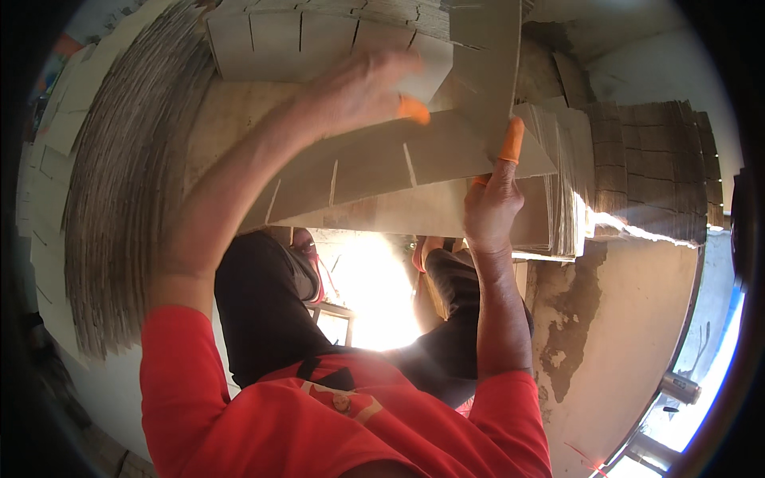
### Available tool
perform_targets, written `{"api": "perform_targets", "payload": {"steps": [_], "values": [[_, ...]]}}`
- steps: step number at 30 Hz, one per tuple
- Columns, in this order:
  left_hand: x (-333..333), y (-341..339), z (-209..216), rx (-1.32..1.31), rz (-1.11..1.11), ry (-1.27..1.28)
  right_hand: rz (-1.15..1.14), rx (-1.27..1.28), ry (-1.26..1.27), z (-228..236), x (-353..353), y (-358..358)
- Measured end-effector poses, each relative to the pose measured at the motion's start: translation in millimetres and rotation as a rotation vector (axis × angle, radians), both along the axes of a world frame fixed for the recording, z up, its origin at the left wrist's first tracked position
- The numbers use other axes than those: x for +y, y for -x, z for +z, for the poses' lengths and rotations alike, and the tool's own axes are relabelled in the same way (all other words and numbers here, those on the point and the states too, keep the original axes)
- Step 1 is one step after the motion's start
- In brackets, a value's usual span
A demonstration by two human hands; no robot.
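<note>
My right hand (492,209) grips grey cardboard at the middle right, an orange finger cot on its raised thumb. A long plain cardboard strip (482,72) runs from there toward the top edge. It crosses a slotted cardboard strip (366,177) that slants down to the left; whether the two are joined I cannot tell. Above the slotted strip, my left hand (362,89) is slightly blurred, its thumb in an orange cot and apart from the stretched fingers. Nothing shows between them. Behind it lies a stack of slotted cardboard (319,40).
A tall stack of cardboard sheets (143,159) lines the left side. More cardboard (550,183) stands just right of my right hand, with bundled slotted pieces (653,171) beyond it. A stained pale board (621,311) extends at the right. Bright light falls between my legs.
</note>
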State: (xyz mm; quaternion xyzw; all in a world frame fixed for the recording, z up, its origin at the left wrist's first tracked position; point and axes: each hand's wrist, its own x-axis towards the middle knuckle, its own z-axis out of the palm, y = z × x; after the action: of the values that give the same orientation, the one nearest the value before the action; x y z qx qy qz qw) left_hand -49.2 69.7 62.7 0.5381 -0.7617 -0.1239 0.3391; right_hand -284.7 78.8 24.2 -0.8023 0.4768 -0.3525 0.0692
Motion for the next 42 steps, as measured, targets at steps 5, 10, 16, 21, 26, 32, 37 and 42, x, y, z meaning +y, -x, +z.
{"api": "perform_targets", "payload": {"steps": [5,10,16,21,26,32,37,42], "values": [[-87,-50,-40,-0.486,0.311,0.192,0.043,-0.104,-0.039,5,0,-17],[-123,-67,-91,-0.568,0.357,0.3,0.017,-0.088,0.041,5,-7,-21],[-119,-71,-94,-0.549,0.272,0.374,-0.003,-0.021,0.093,16,-8,-22],[-102,-65,-79,-0.457,0.211,0.416,0.047,-0.067,0.131,19,-8,-24],[-101,-58,-59,-0.496,0.207,0.201,-0.002,-0.044,0.052,23,-2,-22],[-110,-59,-69,-0.58,0.306,0.166,0.074,-0.11,0.117,25,-1,-26],[-106,-55,-58,-0.512,0.222,0.109,0.067,-0.169,0.131,17,-4,-19],[-106,-55,-84,-0.444,0.163,0.168,0.052,-0.16,0.092,15,-5,-15]]}}
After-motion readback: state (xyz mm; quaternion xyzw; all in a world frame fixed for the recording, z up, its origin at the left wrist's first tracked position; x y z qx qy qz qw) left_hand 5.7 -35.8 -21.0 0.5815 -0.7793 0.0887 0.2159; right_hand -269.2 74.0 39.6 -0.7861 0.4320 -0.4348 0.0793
